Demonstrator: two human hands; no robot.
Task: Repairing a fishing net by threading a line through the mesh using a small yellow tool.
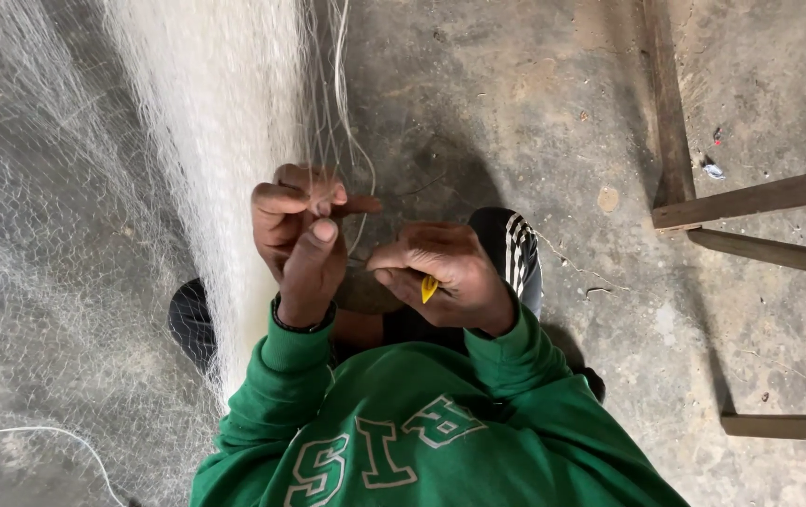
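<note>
A fine white fishing net [206, 103] hangs down in front of me and spreads over the floor at the left. My left hand [298, 235] pinches the net's mesh between thumb and fingers at the bundle's right edge. My right hand [440, 272] is closed around a small yellow netting needle [429, 287], whose tip pokes out below the fingers. A thin white cord [351, 122] runs down from above toward my hands. Both arms wear green sleeves.
Bare concrete floor [515, 103] lies all around. A wooden frame of dark beams [759, 197] stands at the right. A white cord [37, 432] trails on the floor at the lower left. My dark striped trouser leg [515, 249] is below the hands.
</note>
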